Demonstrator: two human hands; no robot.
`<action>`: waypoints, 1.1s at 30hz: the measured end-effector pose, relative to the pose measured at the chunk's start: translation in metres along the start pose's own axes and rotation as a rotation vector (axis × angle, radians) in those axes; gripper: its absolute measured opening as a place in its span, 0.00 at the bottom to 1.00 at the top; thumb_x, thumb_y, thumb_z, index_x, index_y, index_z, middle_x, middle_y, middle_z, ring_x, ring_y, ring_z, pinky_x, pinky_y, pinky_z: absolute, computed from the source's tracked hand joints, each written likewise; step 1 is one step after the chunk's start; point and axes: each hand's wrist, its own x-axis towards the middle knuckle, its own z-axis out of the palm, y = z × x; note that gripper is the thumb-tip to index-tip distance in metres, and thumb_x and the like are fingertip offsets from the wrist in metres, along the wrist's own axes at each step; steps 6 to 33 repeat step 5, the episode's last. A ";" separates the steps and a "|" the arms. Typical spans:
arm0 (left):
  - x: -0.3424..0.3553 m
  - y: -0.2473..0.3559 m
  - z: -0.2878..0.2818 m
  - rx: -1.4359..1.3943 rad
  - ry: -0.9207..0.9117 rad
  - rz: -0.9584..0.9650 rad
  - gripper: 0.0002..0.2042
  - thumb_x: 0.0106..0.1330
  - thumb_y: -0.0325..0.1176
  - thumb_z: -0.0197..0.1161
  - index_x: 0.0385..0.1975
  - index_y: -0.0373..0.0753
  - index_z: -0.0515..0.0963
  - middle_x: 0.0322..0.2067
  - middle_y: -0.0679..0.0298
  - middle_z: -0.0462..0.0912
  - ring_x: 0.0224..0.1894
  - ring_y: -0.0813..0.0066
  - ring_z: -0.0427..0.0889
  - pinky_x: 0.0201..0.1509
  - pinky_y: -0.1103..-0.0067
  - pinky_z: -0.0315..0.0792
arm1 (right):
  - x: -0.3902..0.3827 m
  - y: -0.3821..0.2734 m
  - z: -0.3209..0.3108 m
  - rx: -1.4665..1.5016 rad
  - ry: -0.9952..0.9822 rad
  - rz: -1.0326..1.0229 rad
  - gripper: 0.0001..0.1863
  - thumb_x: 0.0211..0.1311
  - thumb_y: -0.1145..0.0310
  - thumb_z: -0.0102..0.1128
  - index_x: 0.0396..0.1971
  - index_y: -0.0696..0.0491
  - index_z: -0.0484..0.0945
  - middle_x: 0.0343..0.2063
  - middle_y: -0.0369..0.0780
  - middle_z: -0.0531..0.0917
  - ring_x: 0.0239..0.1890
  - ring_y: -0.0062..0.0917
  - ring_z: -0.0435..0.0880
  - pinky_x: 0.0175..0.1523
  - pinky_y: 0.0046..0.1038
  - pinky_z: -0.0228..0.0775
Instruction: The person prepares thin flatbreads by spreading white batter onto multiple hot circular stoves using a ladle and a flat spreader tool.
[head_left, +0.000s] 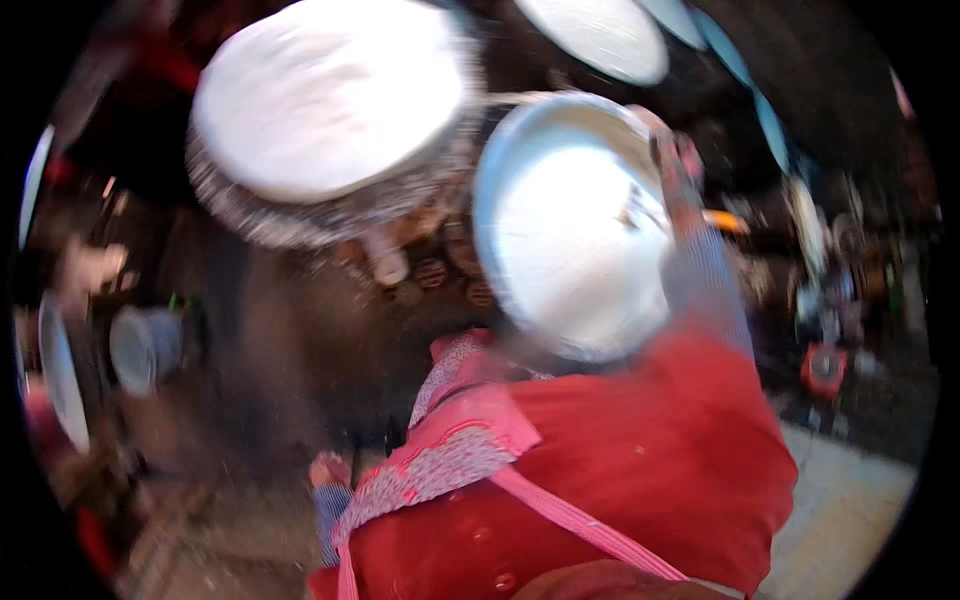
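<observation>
A round light-blue basin (484, 190) with white flour or powder (575, 240) in it is tilted in front of my body. My right hand (668, 145) is at its far right rim, with the fingers closed over the edge; motion blurs them. Something small and dark (632, 212) lies on the powder. Low at my left side hangs my left hand (331, 468), away from the basin; its fingers are too small and smeared to read. Ahead on the left, a large round surface (330, 100) is covered in white powder above a powder-dusted rim.
Several other round pale pans or lids (605, 35) stand at the far right. A whitish bucket (146, 348) stands on the left, with a large pale disc (62, 370) beside it. A pale cylinder (384, 257) sits below the large powdered surface. Small clutter, including a red item (824, 369), lies at right.
</observation>
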 end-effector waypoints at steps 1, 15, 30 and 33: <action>0.012 -0.015 -0.041 -0.182 0.063 -0.034 0.12 0.59 0.39 0.48 0.32 0.41 0.77 0.36 0.62 0.78 0.42 0.69 0.75 0.43 0.72 0.71 | -0.037 -0.014 0.016 -0.159 -0.242 -0.520 0.12 0.61 0.65 0.47 0.34 0.57 0.76 0.33 0.46 0.80 0.38 0.32 0.78 0.40 0.29 0.69; 0.039 -0.067 -0.190 -0.813 -0.003 -0.335 0.09 0.58 0.35 0.50 0.33 0.41 0.76 0.39 0.59 0.76 0.42 0.62 0.76 0.43 0.72 0.72 | -0.222 -0.131 0.125 0.548 -1.066 -0.367 0.09 0.62 0.68 0.47 0.35 0.53 0.76 0.30 0.41 0.81 0.31 0.25 0.78 0.38 0.28 0.70; 0.039 -0.067 -0.190 -0.813 -0.003 -0.335 0.09 0.58 0.35 0.50 0.33 0.41 0.76 0.39 0.59 0.76 0.42 0.62 0.76 0.43 0.72 0.72 | -0.222 -0.131 0.125 0.548 -1.066 -0.367 0.09 0.62 0.68 0.47 0.35 0.53 0.76 0.30 0.41 0.81 0.31 0.25 0.78 0.38 0.28 0.70; 0.039 -0.067 -0.190 -0.813 -0.003 -0.335 0.09 0.58 0.35 0.50 0.33 0.41 0.76 0.39 0.59 0.76 0.42 0.62 0.76 0.43 0.72 0.72 | -0.222 -0.131 0.125 0.548 -1.066 -0.367 0.09 0.62 0.68 0.47 0.35 0.53 0.76 0.30 0.41 0.81 0.31 0.25 0.78 0.38 0.28 0.70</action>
